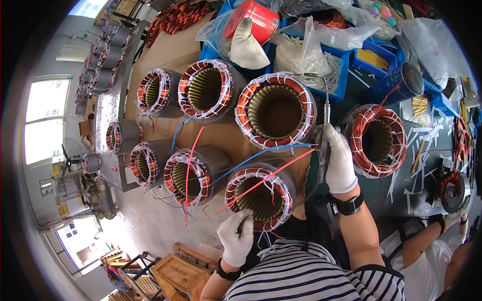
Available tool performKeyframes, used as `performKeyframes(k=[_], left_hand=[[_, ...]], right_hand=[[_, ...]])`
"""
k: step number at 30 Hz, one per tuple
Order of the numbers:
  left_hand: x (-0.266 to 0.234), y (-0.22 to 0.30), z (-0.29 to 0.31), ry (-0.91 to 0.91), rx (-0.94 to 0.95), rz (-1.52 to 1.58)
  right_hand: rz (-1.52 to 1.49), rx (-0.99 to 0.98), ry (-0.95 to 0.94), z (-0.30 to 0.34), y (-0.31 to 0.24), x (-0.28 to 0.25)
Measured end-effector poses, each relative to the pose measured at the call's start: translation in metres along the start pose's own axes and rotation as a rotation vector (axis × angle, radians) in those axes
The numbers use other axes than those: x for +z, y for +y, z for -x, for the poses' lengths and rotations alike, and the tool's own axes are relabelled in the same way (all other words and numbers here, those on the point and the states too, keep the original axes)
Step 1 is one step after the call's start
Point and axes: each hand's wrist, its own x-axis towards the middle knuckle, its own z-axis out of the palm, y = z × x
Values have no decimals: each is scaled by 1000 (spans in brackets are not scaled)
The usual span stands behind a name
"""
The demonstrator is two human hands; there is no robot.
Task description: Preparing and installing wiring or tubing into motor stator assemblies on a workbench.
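Note:
My right hand (340,160), in a white glove, is wrapped round a metal gas torch (327,115) with a thin bent nozzle. The nozzle curves over the far rim of a large motor stator (243,110) with white-laced copper windings. My left hand (236,238), also gloved, is closed with curled fingers at the near left rim of a smaller stator (286,200); whatever it may grip is hidden. A red sleeved lead (266,180) crosses above that stator. A blue sleeved lead (256,156) runs beside it. Another stator (399,140) stands right of my right hand.
More stators (213,113) stand on cardboard at left. Blue bins (341,75) hold white sleeves, with a red tin (258,22) behind. A dark blue cylinder (401,83) and paper strips (416,135) lie right. A co-worker's gloved hand (454,218) is beside a stator at far right.

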Motion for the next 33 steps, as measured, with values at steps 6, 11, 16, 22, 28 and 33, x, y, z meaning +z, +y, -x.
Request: performKeyframes(k=[6,11,16,22,28,33], left_hand=[[1,0,0,-1,-16,2],[1,-2,1,2,-2,5],[-1,-1,1,0,-7,-8],[1,0,-1,-9,1,-16],[0,1,0,-7,-9,-19],[0,0,1,-10,-11,-18]], right_hand=[[-25,-7,6,-1,0,0],[-2,9,-1,0,0,-1],[8,18,9,2,-3,3],[8,11,9,1,-2,1],[-12,3,-4,-1,1,-1],[-19,-5,-10,1,0,1]])
